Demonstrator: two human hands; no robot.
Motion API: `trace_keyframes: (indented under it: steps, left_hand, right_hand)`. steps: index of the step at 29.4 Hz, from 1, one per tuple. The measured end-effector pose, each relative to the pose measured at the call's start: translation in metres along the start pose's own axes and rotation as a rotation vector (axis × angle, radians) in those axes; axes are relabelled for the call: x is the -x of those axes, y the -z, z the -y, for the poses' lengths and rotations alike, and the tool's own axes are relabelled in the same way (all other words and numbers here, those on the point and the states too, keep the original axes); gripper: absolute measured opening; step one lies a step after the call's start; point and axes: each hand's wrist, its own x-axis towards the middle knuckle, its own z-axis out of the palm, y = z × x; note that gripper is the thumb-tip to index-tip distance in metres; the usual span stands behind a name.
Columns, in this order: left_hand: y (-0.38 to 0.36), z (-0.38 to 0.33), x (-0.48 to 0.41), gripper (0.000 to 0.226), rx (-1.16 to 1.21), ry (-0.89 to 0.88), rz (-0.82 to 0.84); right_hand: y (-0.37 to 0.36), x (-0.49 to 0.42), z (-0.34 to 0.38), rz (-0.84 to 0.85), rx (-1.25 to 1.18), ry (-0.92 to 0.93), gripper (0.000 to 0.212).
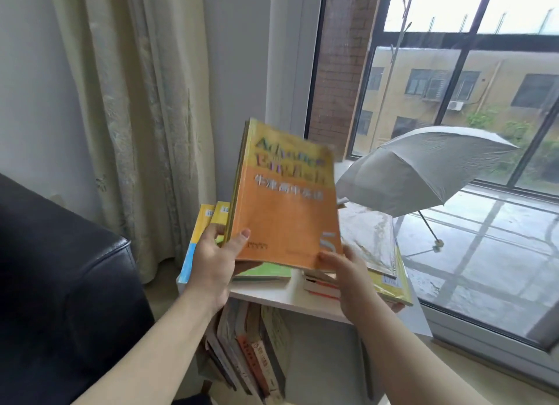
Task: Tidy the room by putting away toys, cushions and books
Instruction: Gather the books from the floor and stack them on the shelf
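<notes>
An orange and yellow textbook (284, 205) is held tilted upright above a small white bookshelf (272, 297). My left hand (216, 261) grips its lower left corner, thumb on the cover. My right hand (354, 279) touches its lower right corner with the fingertips. Behind the book stand two yellow and blue books (201, 229). A green book (266, 271) lies flat on the shelf top. A stack of books (384, 271) lies to the right, partly under my right hand. More books (254, 353) lean in the compartment below.
A black leather sofa arm (60, 283) is close on the left. Beige curtains (136, 117) hang behind the shelf. An open grey umbrella (423, 168) rests on the window ledge to the right, by the large window (453, 87).
</notes>
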Motion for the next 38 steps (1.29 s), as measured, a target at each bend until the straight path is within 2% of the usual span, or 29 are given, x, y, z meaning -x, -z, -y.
trace_keyframes:
  steps: [2,3,5,7,9,10,12,13,16,18,21,23,26,28,30,32,35,36,38]
  left_hand:
    - [-0.013,-0.018,0.003,0.013,0.089,0.021,0.073]
    - [-0.019,-0.025,0.003,0.012,0.111,0.021,0.108]
    - [-0.033,-0.033,0.000,0.010,0.080,0.030,0.170]
    - [-0.047,-0.030,-0.006,0.005,-0.089,0.086,0.215]
    - [-0.054,-0.014,-0.014,0.021,-0.439,0.155,0.237]
    - [-0.053,-0.003,-0.018,0.029,-0.670,0.156,0.234]
    - [-0.043,0.015,-0.023,0.034,-1.055,0.112,0.179]
    - [-0.036,0.021,-0.026,0.033,-1.147,0.103,0.148]
    - [-0.012,0.036,-0.037,0.032,-1.370,0.125,0.027]
    - [0.004,0.039,-0.048,0.037,-1.521,0.181,-0.020]
    - [0.024,0.044,-0.064,0.042,-1.530,0.330,-0.070]
    - [0.031,0.044,-0.072,0.036,-1.424,0.328,-0.185]
    - [0.029,0.037,-0.076,0.019,-0.920,0.370,-0.326]
    - [0.022,0.032,-0.072,0.026,-0.615,0.439,-0.279]
    - [0.012,0.028,-0.066,0.032,-0.495,0.463,-0.220]
    - [0.000,0.021,-0.060,0.021,-0.408,0.363,-0.216]
    - [-0.009,0.002,-0.050,0.016,-0.573,-0.018,-0.227]
    - [-0.011,-0.006,-0.044,0.017,-0.643,-0.164,-0.210]
    - [-0.013,-0.017,-0.032,0.019,-0.697,-0.405,-0.138]
  right_hand:
    - [-0.001,0.006,0.017,0.024,-0.318,0.040,0.015]
    - [-0.001,0.008,0.025,0.025,-0.385,0.068,0.014]
    - [0.005,0.011,0.043,-0.046,-0.351,0.135,0.012]
    - [0.020,0.009,0.047,-0.193,-0.235,0.132,0.014]
    - [0.039,0.003,0.040,-0.362,0.101,0.081,0.023]
    - [0.048,0.002,0.033,-0.416,0.406,0.044,0.035]
    - [0.059,0.005,0.019,-0.430,1.023,-0.020,0.058]
    - [0.060,0.008,0.014,-0.401,1.209,0.017,0.059]
    - [0.054,0.010,0.003,-0.211,1.370,0.234,0.039]
    - [0.047,0.007,-0.001,-0.137,1.371,0.268,0.031]
    - [0.044,0.005,-0.005,-0.169,1.307,0.255,0.026]
    - [0.040,0.004,-0.011,-0.158,1.332,0.263,0.027]
    - [0.034,0.003,-0.014,-0.125,1.326,0.257,0.029]
    - [0.033,0.001,-0.014,-0.134,1.329,0.257,0.030]
    - [0.036,-0.001,-0.014,-0.140,1.329,0.252,0.029]
    - [0.039,-0.001,-0.013,-0.123,1.326,0.222,0.030]
    - [0.038,0.001,-0.004,-0.050,1.240,0.137,0.035]
    - [0.035,0.002,0.002,-0.032,1.081,0.105,0.039]
    - [0.032,0.005,0.022,-0.048,0.479,-0.009,0.046]
